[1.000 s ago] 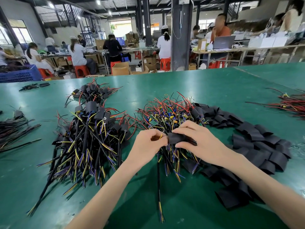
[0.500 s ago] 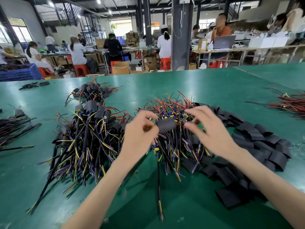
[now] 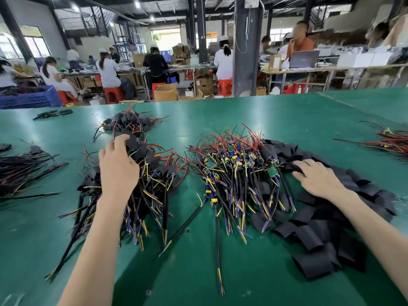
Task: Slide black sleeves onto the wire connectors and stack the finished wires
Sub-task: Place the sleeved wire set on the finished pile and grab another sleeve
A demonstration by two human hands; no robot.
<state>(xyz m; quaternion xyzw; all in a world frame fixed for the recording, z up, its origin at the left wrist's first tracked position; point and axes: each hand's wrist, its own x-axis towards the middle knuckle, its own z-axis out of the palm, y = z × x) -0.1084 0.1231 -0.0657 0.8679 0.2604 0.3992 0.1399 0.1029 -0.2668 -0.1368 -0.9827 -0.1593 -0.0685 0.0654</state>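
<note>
My left hand (image 3: pixel 119 166) is over the finished wires (image 3: pixel 154 186) on the left, fingers bent onto a sleeved end, and I can't tell if it's gripping or letting go. My right hand (image 3: pixel 318 180) lies flat, fingers straight, on the loose sleeves (image 3: pixel 320 230) at right, probably feeling for the next one. Half a second ago both met over the bare wires (image 3: pixel 238 173) in the middle, working one sleeve.

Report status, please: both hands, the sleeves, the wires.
Left hand on finished stack, grip unclear. Right hand flat on loose sleeves, fingers spread. Unsleeved wires piled between, nothing blocking.
</note>
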